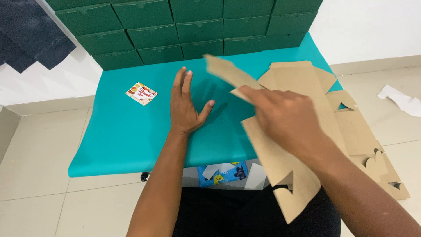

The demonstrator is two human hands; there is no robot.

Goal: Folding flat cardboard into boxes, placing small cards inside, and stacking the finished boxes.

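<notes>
My right hand (287, 118) grips a flat brown cardboard box blank (280, 162) and holds it tilted above the right side of the teal table (123, 136). One flap of the blank (226, 70) sticks out to the left, blurred. My left hand (186, 105) lies flat and open on the table's middle, fingers pointing away from me, holding nothing. Under the held blank, a stack of more brown cardboard blanks (359, 127) lies at the table's right edge and overhangs it.
Several dark green folded boxes (184, 26) are stacked in rows along the table's far edge. A small colourful printed card (141, 94) lies at the left. A blue packet (221, 173) and white paper lie on the tiled floor below; crumpled white paper (401, 100) lies at the right.
</notes>
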